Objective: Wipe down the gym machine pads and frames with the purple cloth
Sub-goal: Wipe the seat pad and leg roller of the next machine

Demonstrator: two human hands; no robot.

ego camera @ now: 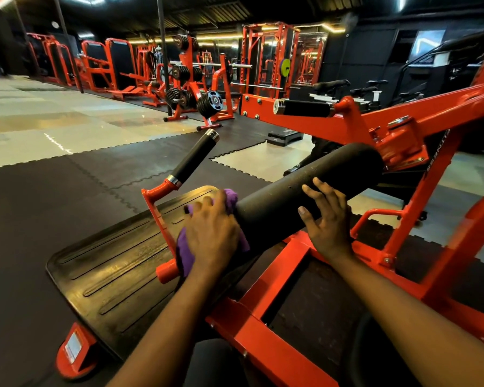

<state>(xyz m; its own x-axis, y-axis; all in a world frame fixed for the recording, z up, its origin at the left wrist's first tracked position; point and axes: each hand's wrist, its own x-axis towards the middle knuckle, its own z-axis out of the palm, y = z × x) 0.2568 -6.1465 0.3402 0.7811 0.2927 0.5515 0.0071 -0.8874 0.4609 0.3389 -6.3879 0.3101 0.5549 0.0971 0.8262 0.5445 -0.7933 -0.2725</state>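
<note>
A black cylindrical roller pad (347, 167) lies across the orange machine frame (287, 263) in front of me. My left hand (211, 233) grips the purple cloth (185, 254) and presses it against the roller's left end, above the black ribbed footplate (109, 266). Most of the cloth is hidden under that hand; folds show above and below it. My right hand (326, 219) rests on top of the roller with its fingers spread and nothing held.
A black foam handle (193, 157) on an orange bracket rises just left of the cloth, and a second handle (305, 108) sticks out farther back. Orange frame bars slope up to the right. Weight-plate racks (185, 79) and other orange machines stand across the dark mat floor.
</note>
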